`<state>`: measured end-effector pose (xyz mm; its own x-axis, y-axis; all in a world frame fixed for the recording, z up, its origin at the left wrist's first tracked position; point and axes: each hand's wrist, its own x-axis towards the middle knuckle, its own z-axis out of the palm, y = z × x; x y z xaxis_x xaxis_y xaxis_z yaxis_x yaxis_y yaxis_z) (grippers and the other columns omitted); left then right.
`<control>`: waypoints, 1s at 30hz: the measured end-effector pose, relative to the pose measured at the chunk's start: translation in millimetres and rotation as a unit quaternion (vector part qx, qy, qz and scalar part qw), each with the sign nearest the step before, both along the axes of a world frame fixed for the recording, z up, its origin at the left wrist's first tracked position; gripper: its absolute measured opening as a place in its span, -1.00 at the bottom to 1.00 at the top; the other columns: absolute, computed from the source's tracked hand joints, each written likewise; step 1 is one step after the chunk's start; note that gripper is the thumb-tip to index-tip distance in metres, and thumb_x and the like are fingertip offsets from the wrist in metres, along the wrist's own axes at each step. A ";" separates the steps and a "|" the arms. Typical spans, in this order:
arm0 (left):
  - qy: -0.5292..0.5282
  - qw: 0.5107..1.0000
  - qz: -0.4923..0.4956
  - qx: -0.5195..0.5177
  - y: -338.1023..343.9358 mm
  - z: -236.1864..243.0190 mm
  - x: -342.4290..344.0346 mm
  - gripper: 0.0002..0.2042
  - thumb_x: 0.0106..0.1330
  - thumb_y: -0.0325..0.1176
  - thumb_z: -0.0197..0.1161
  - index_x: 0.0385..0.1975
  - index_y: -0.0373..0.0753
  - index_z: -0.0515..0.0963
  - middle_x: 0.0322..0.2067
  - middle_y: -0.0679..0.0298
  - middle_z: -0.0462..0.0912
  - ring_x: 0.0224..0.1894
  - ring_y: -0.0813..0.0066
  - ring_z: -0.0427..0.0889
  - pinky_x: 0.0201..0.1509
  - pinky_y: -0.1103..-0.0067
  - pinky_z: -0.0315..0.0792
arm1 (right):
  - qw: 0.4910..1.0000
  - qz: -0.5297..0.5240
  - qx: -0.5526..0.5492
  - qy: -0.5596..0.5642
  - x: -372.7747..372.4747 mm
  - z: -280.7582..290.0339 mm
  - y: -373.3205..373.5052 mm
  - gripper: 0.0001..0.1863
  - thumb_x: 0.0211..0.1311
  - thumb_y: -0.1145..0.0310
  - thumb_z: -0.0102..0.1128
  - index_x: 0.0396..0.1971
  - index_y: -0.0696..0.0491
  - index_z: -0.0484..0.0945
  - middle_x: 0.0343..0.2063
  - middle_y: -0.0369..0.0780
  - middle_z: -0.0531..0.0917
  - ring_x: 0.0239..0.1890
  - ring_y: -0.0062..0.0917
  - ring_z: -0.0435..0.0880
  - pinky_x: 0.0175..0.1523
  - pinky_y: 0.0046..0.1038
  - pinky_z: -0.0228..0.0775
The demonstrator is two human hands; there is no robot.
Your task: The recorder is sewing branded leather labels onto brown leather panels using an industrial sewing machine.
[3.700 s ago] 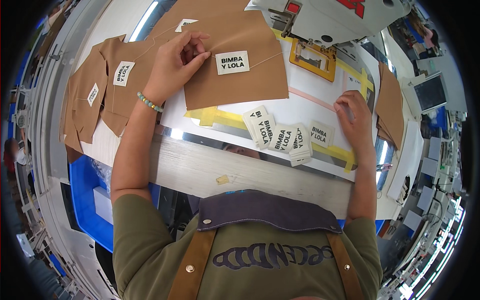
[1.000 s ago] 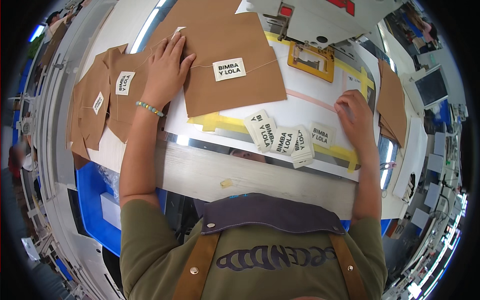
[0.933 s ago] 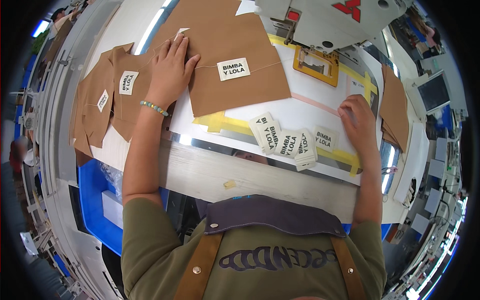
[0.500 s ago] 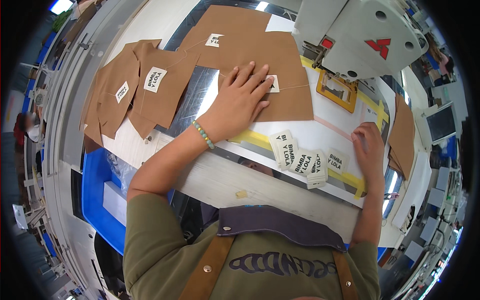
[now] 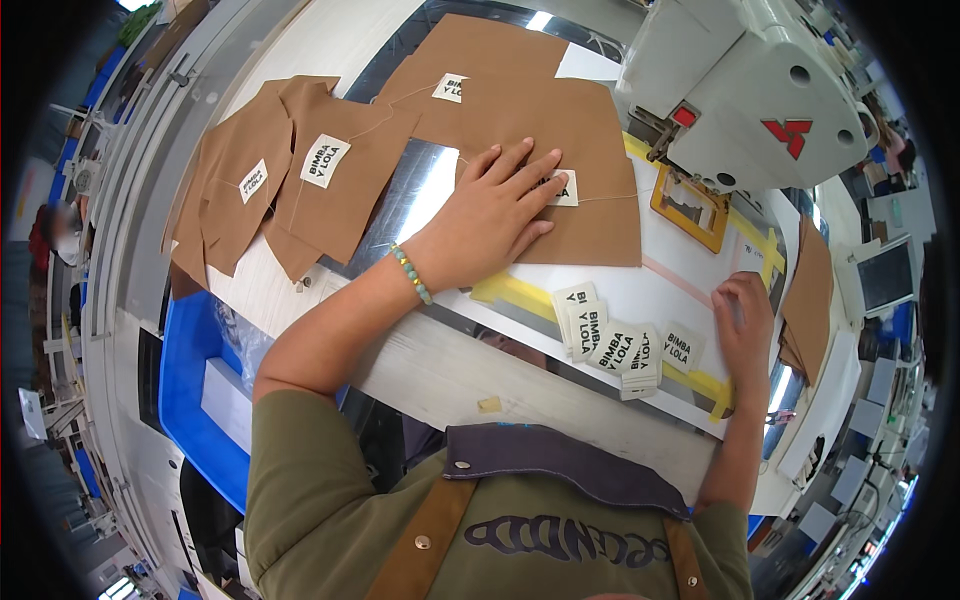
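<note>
My left hand (image 5: 484, 225) lies palm down with fingers spread on a brown flat panel (image 5: 590, 120). Partly under its fingertips is a white printed label (image 5: 566, 188), and a thread trails from it to the panel's right edge. My right hand (image 5: 744, 322) rests at the right of the white work sheet, fingers loosely curled in, with nothing visible in them. Beside it lies a single white label (image 5: 683, 346). Left of that, several more labels (image 5: 612, 345) sit in overlapping stacks. Above the right hand is a yellow frame (image 5: 690, 208) beneath the sewing machine head (image 5: 768, 95).
Brown labelled pieces (image 5: 240, 190) overlap on the left of the table, joined by loose threads. More brown pieces (image 5: 806, 290) lie at the far right. A blue bin (image 5: 190, 385) stands below the left table edge. Yellow tape (image 5: 520, 290) edges the work sheet.
The whole view has shifted, so everything sits slightly lower and further right. Both hands keep about the same places on the panel and the sheet.
</note>
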<state>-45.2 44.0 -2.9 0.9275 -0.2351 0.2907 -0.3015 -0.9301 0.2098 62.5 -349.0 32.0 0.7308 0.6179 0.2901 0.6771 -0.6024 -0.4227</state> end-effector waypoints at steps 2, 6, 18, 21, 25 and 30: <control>0.002 1.000 0.000 0.001 1.4 -0.2 -0.8 -0.46 0.61 -0.17 0.18 0.52 -0.17 0.38 0.60 0.14 0.27 0.65 0.01 0.15 0.69 0.08 0.05 | 1.000 0.000 -0.001 0.004 -0.3 0.6 0.6 -0.90 0.30 0.56 0.34 -0.25 0.20 0.59 -0.20 -0.09 0.61 -0.16 -0.23 0.67 -0.02 -0.33 0.55; 0.005 1.000 -0.006 -0.001 2.3 0.9 -1.4 -0.45 0.61 -0.16 0.18 0.53 -0.18 0.36 0.61 0.14 0.26 0.67 0.02 0.11 0.69 0.09 0.04 | 1.000 0.000 -0.006 0.002 -0.9 2.0 1.9 -0.91 0.32 0.57 0.33 -0.25 0.21 0.58 -0.20 -0.10 0.60 -0.18 -0.26 0.66 -0.03 -0.36 0.55; -0.021 0.999 -0.023 -0.036 3.9 -6.9 -0.9 -0.57 0.60 -0.10 0.21 0.42 0.07 0.55 0.58 0.08 0.30 0.65 -0.09 0.16 0.67 0.02 0.05 | 1.000 -0.002 -0.005 0.014 0.1 -1.5 0.2 -0.91 0.32 0.59 0.32 -0.23 0.20 0.59 -0.21 -0.11 0.60 -0.20 -0.29 0.64 -0.07 -0.39 0.51; -0.030 0.999 -0.015 -0.030 3.3 -9.0 -1.9 -0.56 0.61 -0.09 0.19 0.43 0.05 0.53 0.57 0.08 0.31 0.63 -0.08 0.19 0.66 0.03 0.06 | 1.000 -0.008 -0.009 0.009 1.8 -4.4 -5.6 -0.91 0.32 0.61 0.30 -0.22 0.19 0.59 -0.23 -0.13 0.60 -0.22 -0.32 0.63 -0.09 -0.39 0.49; -0.036 0.999 -0.016 -0.027 4.2 -12.2 -2.8 -0.54 0.64 -0.06 0.14 0.45 -0.04 0.50 0.57 0.05 0.31 0.63 -0.04 0.20 0.68 0.04 0.05 | 1.000 -0.018 -0.005 0.020 2.7 -6.5 -4.1 -0.92 0.36 0.62 0.27 -0.20 0.18 0.59 -0.28 -0.17 0.59 -0.26 -0.41 0.61 -0.12 -0.41 0.46; -0.036 0.999 -0.021 -0.023 4.6 -10.3 -3.5 -0.50 0.65 -0.05 0.12 0.45 -0.16 0.48 0.57 0.04 0.30 0.64 -0.01 0.20 0.69 0.05 0.05 | 0.999 -0.022 0.006 0.041 2.8 -5.2 -2.7 -0.92 0.39 0.61 0.26 -0.17 0.18 0.59 -0.31 -0.20 0.56 -0.31 -0.46 0.55 -0.16 -0.45 0.42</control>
<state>-48.7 48.6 -13.2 0.8934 -0.2571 0.3685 -0.3552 -0.9064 0.2285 65.2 -351.7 26.8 0.7785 0.5820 0.2349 0.6132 -0.6256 -0.4824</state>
